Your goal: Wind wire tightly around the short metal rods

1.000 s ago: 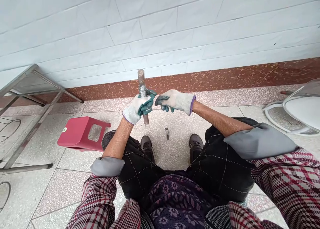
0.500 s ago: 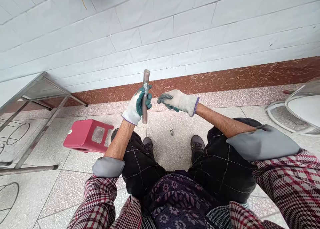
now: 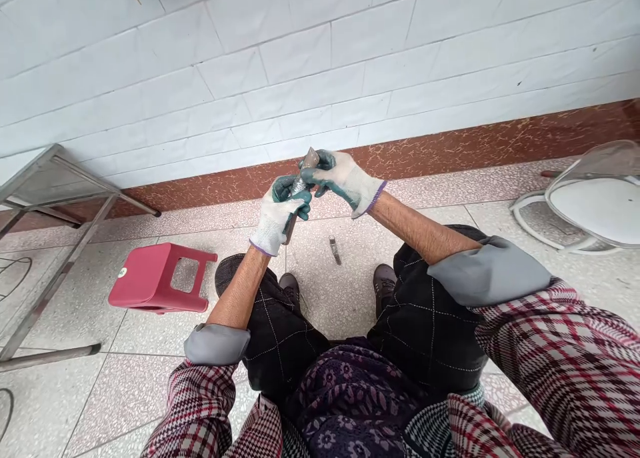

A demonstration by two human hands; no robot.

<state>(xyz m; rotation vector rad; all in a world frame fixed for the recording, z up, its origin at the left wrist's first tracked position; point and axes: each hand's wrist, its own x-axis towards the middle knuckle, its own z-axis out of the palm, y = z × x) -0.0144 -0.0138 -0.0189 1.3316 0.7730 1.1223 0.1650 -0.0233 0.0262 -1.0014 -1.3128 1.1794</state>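
One wire-wound rod [image 3: 299, 187], left fingers [image 3: 303, 211] around, right fingers [image 3: 314, 176] pinching higher

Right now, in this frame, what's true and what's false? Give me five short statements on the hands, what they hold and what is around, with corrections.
1. The left hand and the right hand are both on the rod. True.
2. Both hands are bare. False: they wear white gloves with dark green fingers.
3. Silvery wire is wound around the rod. True.
4. The red stool stands to the person's right. False: the red stool is on the left.
5. A short piece shows against the floor. True, though whether it rests there or hangs cannot be told.
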